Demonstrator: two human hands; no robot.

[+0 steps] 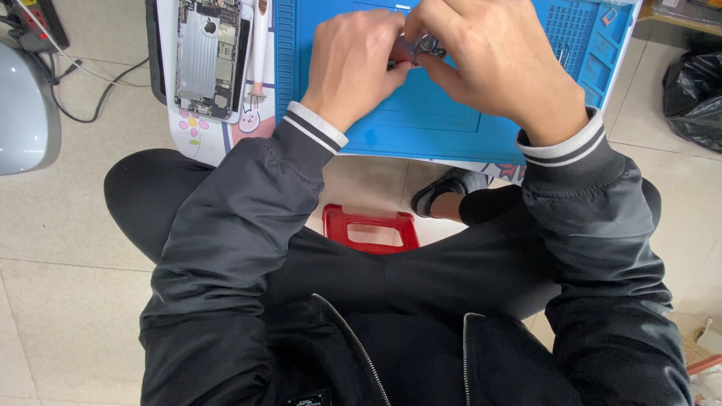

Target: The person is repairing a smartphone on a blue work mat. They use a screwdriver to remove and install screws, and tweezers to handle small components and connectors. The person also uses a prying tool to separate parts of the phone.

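Two hands [353, 64] [489, 64], one blue mat [421, 128], one opened phone [207, 56], one red stool [370, 229]

— What's under you?
— You sit on a pale tiled floor [68, 301] with thin grout lines, evenly lit.
— And around you?
— A red stool [370, 228] at centre, a black bag [696, 94] at the right edge, black cables [90, 75] upper left.

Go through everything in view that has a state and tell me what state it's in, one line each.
Phone: opened, insides exposed, lying flat on the table.
Small metal part: pinched between both hands above the blue mat.
Left hand: closed on the part.
Right hand: closed on the part.
Red stool: upright, under the person's legs.
Black bag: crumpled on the floor.
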